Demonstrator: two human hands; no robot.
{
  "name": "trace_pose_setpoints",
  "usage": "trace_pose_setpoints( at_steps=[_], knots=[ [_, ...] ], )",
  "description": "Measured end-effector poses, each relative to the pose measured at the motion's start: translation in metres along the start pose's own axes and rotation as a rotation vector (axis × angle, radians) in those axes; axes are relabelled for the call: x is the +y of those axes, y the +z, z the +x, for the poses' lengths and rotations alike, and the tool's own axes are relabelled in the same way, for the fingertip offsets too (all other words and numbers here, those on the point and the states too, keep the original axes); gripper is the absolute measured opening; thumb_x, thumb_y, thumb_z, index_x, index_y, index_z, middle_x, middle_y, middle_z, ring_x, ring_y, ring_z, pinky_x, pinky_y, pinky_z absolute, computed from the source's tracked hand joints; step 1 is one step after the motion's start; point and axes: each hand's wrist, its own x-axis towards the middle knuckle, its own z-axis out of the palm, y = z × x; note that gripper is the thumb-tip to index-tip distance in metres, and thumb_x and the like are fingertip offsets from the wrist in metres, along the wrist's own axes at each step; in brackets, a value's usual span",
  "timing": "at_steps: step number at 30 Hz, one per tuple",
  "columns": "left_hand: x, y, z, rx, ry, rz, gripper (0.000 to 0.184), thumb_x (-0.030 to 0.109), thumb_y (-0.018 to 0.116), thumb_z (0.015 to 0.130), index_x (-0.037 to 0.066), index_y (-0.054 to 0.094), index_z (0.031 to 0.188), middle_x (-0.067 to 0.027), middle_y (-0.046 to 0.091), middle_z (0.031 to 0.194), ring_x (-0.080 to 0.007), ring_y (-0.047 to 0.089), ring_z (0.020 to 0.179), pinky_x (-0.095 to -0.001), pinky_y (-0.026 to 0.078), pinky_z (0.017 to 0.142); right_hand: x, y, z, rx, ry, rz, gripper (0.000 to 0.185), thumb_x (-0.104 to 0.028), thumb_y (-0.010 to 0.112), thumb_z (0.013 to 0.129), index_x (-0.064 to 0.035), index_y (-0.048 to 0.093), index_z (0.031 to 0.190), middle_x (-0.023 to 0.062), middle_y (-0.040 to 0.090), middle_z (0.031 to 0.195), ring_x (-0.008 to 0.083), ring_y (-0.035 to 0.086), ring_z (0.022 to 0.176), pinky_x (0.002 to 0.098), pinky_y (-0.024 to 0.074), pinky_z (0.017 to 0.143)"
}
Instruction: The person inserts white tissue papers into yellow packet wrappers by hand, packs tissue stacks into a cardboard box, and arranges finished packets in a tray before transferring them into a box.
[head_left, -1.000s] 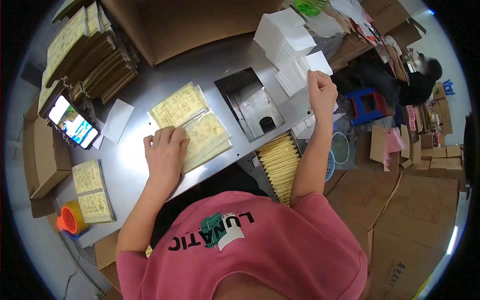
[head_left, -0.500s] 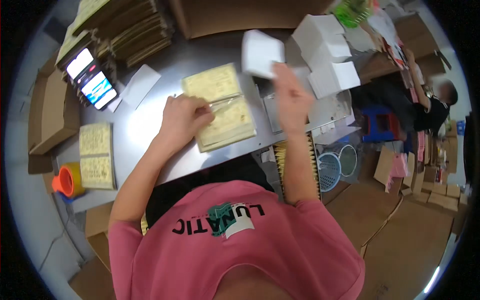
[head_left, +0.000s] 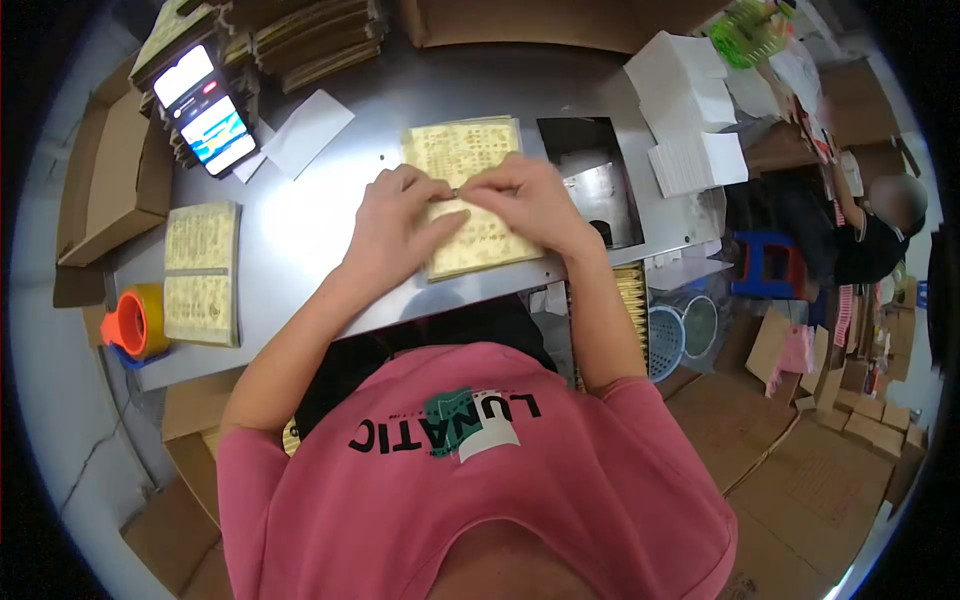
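Observation:
A yellow printed packet (head_left: 466, 145) lies on the metal table in front of me, a narrow gap across its middle. My left hand (head_left: 398, 215) rests on its left side, fingers curled at the gap and thumb on the lower half. From the right, my right hand (head_left: 530, 205) reaches over the packet, thumb and fingers pinched at the same gap. The fingertips of both hands nearly meet there. Part of the packet is hidden under them, and whatever small part they grip is too fine to make out. A similar yellow packet (head_left: 200, 275) lies at the table's left end.
Right of my hands, a dark rectangular area (head_left: 585, 135) adjoins stacked white cards (head_left: 685, 100). At left are a lit phone (head_left: 207, 112), white paper (head_left: 310, 133), an orange tape dispenser (head_left: 135, 322) and an open cardboard box (head_left: 118, 190). Another person (head_left: 865, 235) is at far right.
My right hand has come left and down to the packet; the white card it held is no longer visible in it. My left hand has shifted to the packet's middle gap. The view has shifted slightly.

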Motion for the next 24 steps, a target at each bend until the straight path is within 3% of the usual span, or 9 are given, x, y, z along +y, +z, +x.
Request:
trace_pose_setpoints(
  at_steps=[1,3,5,7,9,12,16,22,24],
  knots=[
    [-0.001,0.002,-0.001,-0.004,0.021,-0.01,0.026,0.027,0.072,0.079,0.006,0.067,0.093,-0.0116,0.061,0.094,-0.0287,0.054,0.091,-0.0392,0.042,0.078,-0.002,-0.007,-0.003,-0.129,-0.042,-0.159,0.017,-0.012,0.07,0.083,0.0008,0.071,0.094,0.0072,0.068,0.084,0.017,0.061,0.077,0.0292,0.0482,0.073],
    [-0.003,0.006,-0.005,-0.004,0.124,0.165,0.026,0.029,0.072,0.079,0.007,0.067,0.092,-0.0105,0.061,0.096,-0.0282,0.054,0.093,-0.0391,0.04,0.08,-0.004,-0.03,-0.009,-0.067,-0.103,-0.131,0.02,-0.014,0.072,0.081,-0.0007,0.071,0.097,0.0073,0.067,0.082,0.0221,0.061,0.081,0.0305,0.0478,0.075],
    [0.002,0.007,-0.005,0.013,0.168,0.138,0.023,0.027,0.073,0.078,0.008,0.068,0.09,-0.0075,0.062,0.093,-0.0264,0.054,0.093,-0.0384,0.038,0.081,0.0,-0.067,-0.024,0.639,-0.326,-0.38,0.024,-0.016,0.074,0.08,-0.0029,0.072,0.1,0.0095,0.068,0.084,0.0255,0.06,0.085,0.0338,0.047,0.078],
    [0.011,0.0,0.001,-0.009,0.207,0.153,0.019,0.023,0.073,0.078,0.008,0.068,0.09,-0.0041,0.063,0.089,-0.0249,0.054,0.093,-0.0375,0.038,0.08,0.005,-0.114,-0.045,1.056,-0.049,-0.876,0.026,-0.019,0.072,0.082,-0.0038,0.071,0.103,0.0112,0.069,0.089,0.0286,0.059,0.09,0.0365,0.0465,0.082],
    [0.02,0.009,0.017,0.029,0.282,0.171,0.017,0.019,0.074,0.077,0.009,0.068,0.09,-0.0009,0.062,0.084,-0.0231,0.054,0.092,-0.0379,0.037,0.081,0.038,-0.142,-0.059,1.121,0.08,-1.109,0.025,-0.023,0.068,0.086,-0.0021,0.071,0.099,0.0125,0.07,0.095,0.0285,0.059,0.088,0.0376,0.0469,0.082],
    [0.038,0.038,0.05,0.055,0.488,0.211,0.012,0.017,0.072,0.074,0.012,0.07,0.085,-0.0009,0.061,0.082,-0.0223,0.055,0.09,-0.0382,0.038,0.083,0.032,-0.152,-0.064,0.947,0.285,-0.771,0.028,-0.026,0.064,0.089,0.001,0.07,0.092,0.0127,0.07,0.098,0.0267,0.062,0.084,0.0349,0.048,0.079],
    [0.057,0.088,0.087,-0.105,0.532,0.303,0.01,0.018,0.071,0.073,0.011,0.072,0.08,-0.0042,0.064,0.083,-0.0226,0.055,0.092,-0.0374,0.038,0.084,0.041,-0.16,-0.071,0.974,0.253,-0.541,0.029,-0.025,0.061,0.091,0.0037,0.067,0.089,0.0133,0.069,0.101,0.0238,0.063,0.078,0.0324,0.0486,0.074],
    [0.065,0.129,0.104,-0.372,0.363,0.548,0.016,0.022,0.07,0.074,0.008,0.072,0.081,-0.0079,0.066,0.089,-0.0245,0.056,0.097,-0.0366,0.037,0.088,0.037,-0.178,-0.079,0.782,0.258,-0.506,0.027,-0.02,0.058,0.09,0.0057,0.064,0.09,0.0134,0.069,0.105,0.0212,0.064,0.076,0.0309,0.0485,0.072],
    [0.058,0.123,0.099,-0.194,0.442,0.404,0.017,0.022,0.069,0.076,0.008,0.071,0.085,-0.0076,0.066,0.09,-0.0251,0.056,0.098,-0.0379,0.037,0.09,0.026,-0.178,-0.078,0.722,0.312,-0.439,0.023,-0.019,0.061,0.088,0.0036,0.066,0.087,0.0139,0.069,0.1,0.0254,0.065,0.082,0.0319,0.049,0.075]
  ],
)
